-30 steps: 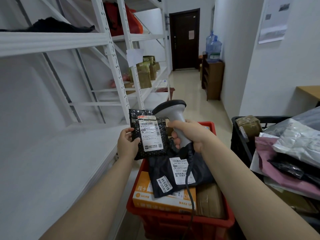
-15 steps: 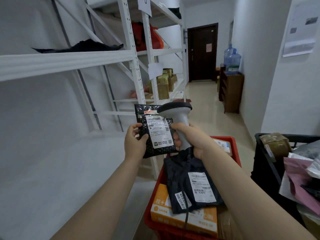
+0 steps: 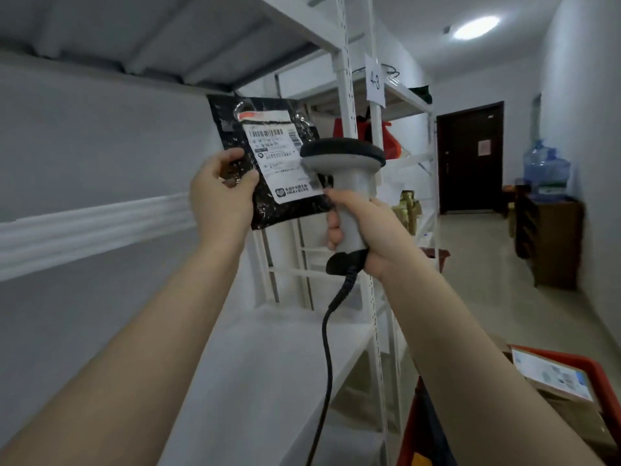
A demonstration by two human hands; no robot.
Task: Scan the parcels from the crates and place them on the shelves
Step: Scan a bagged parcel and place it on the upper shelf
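Black parcel [image 3: 268, 159] pinched by left hand [image 3: 221, 196]; right hand [image 3: 373, 230] grips scanner [image 3: 346, 159] near "4-3" tag [image 3: 374, 80].

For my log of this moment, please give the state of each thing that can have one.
Black parcel: held up in the left hand, label facing the camera.
Scanner: gripped by the right hand, head at the label.
Door: shut.
Ceiling light: on.
Red crate: holds a labelled box.
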